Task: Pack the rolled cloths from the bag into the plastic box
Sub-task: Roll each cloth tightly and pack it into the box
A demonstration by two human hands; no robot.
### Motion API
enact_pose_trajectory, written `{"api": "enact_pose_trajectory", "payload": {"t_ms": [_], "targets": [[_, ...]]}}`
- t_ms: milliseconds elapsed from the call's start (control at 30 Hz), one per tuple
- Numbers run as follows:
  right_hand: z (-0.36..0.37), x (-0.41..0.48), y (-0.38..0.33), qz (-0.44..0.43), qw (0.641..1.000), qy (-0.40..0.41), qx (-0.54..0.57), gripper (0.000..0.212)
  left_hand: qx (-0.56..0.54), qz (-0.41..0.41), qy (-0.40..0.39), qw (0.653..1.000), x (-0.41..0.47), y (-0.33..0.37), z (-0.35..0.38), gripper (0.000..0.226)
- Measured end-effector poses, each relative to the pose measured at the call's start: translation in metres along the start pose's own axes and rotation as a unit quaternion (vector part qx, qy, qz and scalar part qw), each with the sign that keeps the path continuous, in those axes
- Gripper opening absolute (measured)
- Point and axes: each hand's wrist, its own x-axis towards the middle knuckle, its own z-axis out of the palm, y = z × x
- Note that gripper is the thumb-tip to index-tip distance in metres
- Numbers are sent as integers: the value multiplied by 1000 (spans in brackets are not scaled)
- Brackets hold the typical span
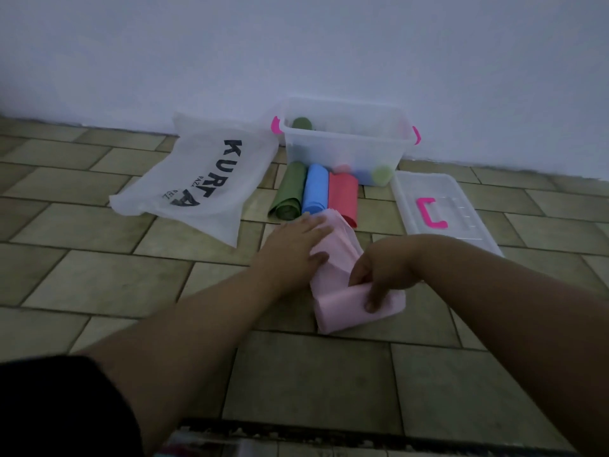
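Observation:
A pink cloth (336,275) lies on the tiled floor, partly rolled at its near end. My left hand (293,245) presses flat on its far part. My right hand (382,268) curls over the rolled near end and grips it. Beyond them lie three rolled cloths side by side: green (287,192), blue (315,189) and red (343,196). The clear plastic box (342,153) with pink handles stands by the wall and holds several rolled cloths. The white bag (197,173) with black lettering lies flat to the left.
The box's clear lid (461,206) with a pink handle lies on the floor to the right of the box. A white wall runs behind everything. A dark patterned edge (296,437) crosses the bottom of the view.

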Motion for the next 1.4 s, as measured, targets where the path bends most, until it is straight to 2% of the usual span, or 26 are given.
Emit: {"api": "enact_pose_trajectory", "payload": {"t_ms": [33, 67, 133, 200, 267, 333, 433, 567, 633, 700, 767, 833, 900, 967, 1000, 1067, 1167, 1233, 1333, 1400], "targets": [[0, 1, 1, 4, 1000, 1, 3, 48, -50, -1, 39, 998, -10, 11, 0, 53], [1, 2, 2, 7, 1000, 7, 2, 49, -107, -7, 42, 993, -20, 22, 0, 53], [4, 2, 5, 14, 1000, 19, 5, 51, -169, -31, -25, 985, -38, 43, 3, 54], [9, 0, 8, 27, 998, 38, 49, 50, -143, -55, -79, 985, -50, 51, 11, 44], [17, -6, 9, 26, 992, 74, 95, 40, -141, -80, -73, 984, -52, 51, 12, 31], [29, -17, 9, 15, 985, 147, 87, 33, -151, -86, -88, 981, -50, 49, 8, 24], [53, -36, 3, 2, 964, 256, 74, 35, -151, -80, -117, 978, -49, 47, 3, 17], [76, -44, -2, 41, 952, 280, 113, 25, -37, -8, -87, 996, -48, 43, 1, 36], [79, -41, 0, 58, 943, 292, 146, 25, -23, 28, -47, 998, -52, 41, 2, 52], [79, -36, 0, 70, 937, 306, 154, 27, -26, 79, -48, 995, -57, 41, 6, 59], [81, -32, 1, 80, 937, 321, 109, 32, -33, 85, -49, 995, -59, 41, 9, 56], [86, -32, 1, 76, 933, 345, 74, 36, -57, 50, -50, 996, -55, 41, 8, 51], [92, -37, 3, 62, 923, 369, 90, 37, -78, 2, -95, 992, -47, 43, 4, 45], [98, -42, 4, 54, 919, 376, 108, 35, -53, -14, -127, 990, -42, 44, 0, 43], [100, -42, 5, 58, 918, 376, 114, 33, -18, -2, -123, 992, -41, 43, -1, 44], [99, -38, 7, 71, 916, 375, 123, 31, 16, 48, -66, 997, -43, 42, -1, 50], [89, -31, 8, 87, 916, 369, 126, 31, -14, 100, -32, 994, -49, 39, 0, 55], [87, -26, 6, 89, 918, 370, 109, 33, -48, 67, -39, 996, -46, 38, 3, 48], [93, -27, 3, 63, 902, 418, 90, 35, -104, -36, -118, 987, -33, 39, 2, 42], [99, -30, 0, 47, 901, 425, 74, 34, -74, -58, -148, 985, -28, 39, 2, 43]]}}
